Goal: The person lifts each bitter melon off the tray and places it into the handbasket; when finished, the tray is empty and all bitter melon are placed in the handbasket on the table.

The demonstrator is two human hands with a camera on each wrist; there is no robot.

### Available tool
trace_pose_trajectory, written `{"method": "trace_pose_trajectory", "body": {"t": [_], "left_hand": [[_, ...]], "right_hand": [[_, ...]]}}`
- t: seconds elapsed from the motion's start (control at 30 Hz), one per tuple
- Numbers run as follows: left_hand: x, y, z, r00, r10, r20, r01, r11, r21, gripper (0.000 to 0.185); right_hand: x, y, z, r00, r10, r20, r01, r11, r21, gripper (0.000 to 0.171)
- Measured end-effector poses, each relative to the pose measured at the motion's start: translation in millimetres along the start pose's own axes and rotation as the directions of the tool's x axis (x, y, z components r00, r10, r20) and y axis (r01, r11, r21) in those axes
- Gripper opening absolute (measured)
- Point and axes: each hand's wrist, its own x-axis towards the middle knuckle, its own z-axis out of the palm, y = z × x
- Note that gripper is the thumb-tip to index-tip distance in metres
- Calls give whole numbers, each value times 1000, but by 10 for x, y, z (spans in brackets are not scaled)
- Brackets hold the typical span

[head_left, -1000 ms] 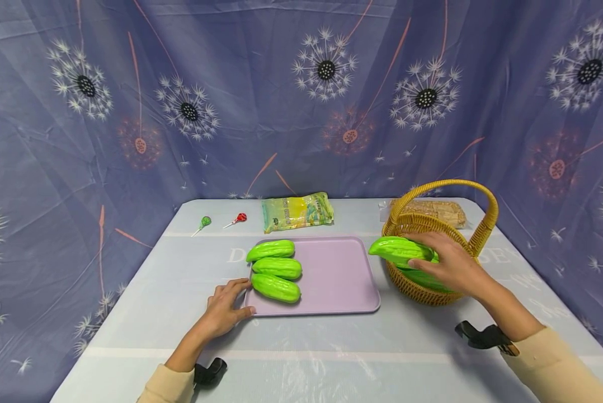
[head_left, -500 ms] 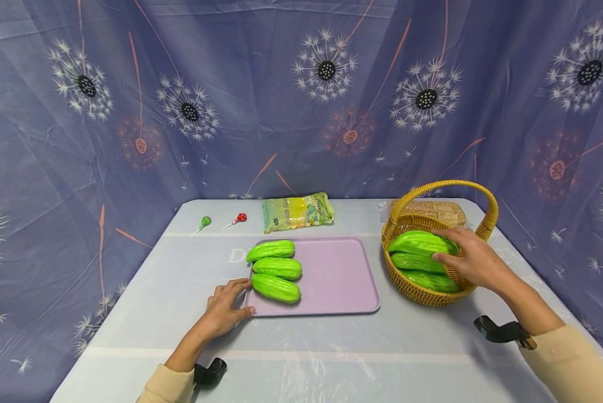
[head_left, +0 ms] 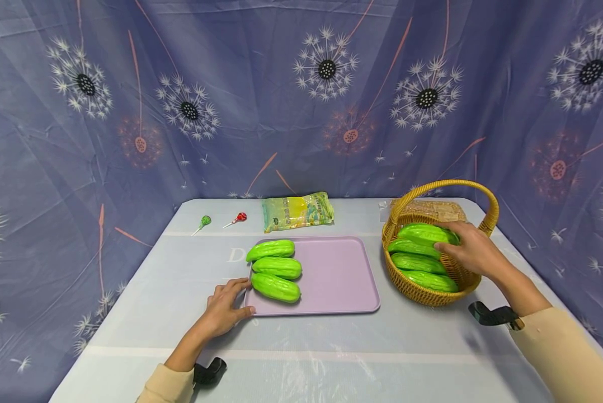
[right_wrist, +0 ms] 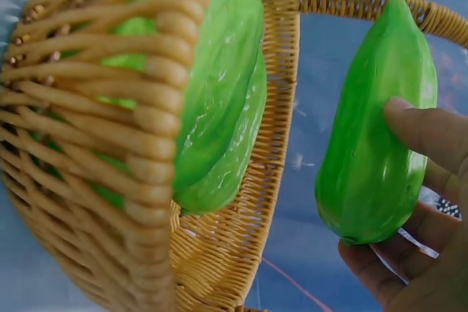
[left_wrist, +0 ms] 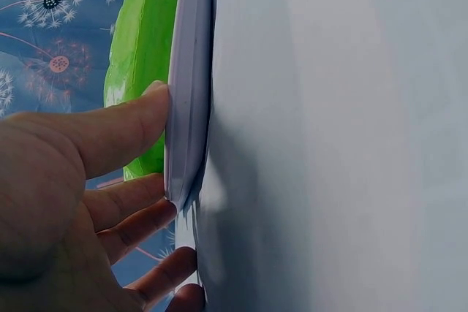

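Note:
My right hand (head_left: 451, 238) grips a green bitter gourd (head_left: 424, 231) at the far side of a yellow wicker basket (head_left: 462, 275), on top of three more gourds (head_left: 418, 262). In the right wrist view the held gourd (right_wrist: 374, 107) sits between thumb and fingers of the right hand (right_wrist: 387, 188), beside the basket wall (right_wrist: 281, 107). A lilac tray (head_left: 334, 274) left of the basket carries three gourds (head_left: 277, 268) in a row at its left end. My left hand (head_left: 235, 295) rests with straight fingers against the tray's near left corner; its thumb (left_wrist: 124, 122) touches the rim (left_wrist: 189, 107).
Along the table's back lie a green lollipop (head_left: 203, 222), a red lollipop (head_left: 240, 218), a yellow-green packet (head_left: 296, 211) and a brown packet (head_left: 439, 210) behind the basket. A patterned blue curtain closes the back and sides. The tray's right half is bare.
My right hand carried the gourd from above the basket's left rim to the right and back, onto the gourds in the basket. The left hand has stayed at the tray corner.

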Motion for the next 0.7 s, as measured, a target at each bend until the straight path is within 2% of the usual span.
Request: {"method": "trace_pose_trajectory", "body": {"t": [0.5,0.7], "left_hand": [[-22,-6,19,1000,14,-14,-14,1000,-8,56],[-12,0,6,1000,1,-4,-1,1000,-7,56]], "right_hand": [[292,131,65,989,119,86,-118,993,-17,59],[428,181,78,984,137,117,-137,991,-10,63]]}}
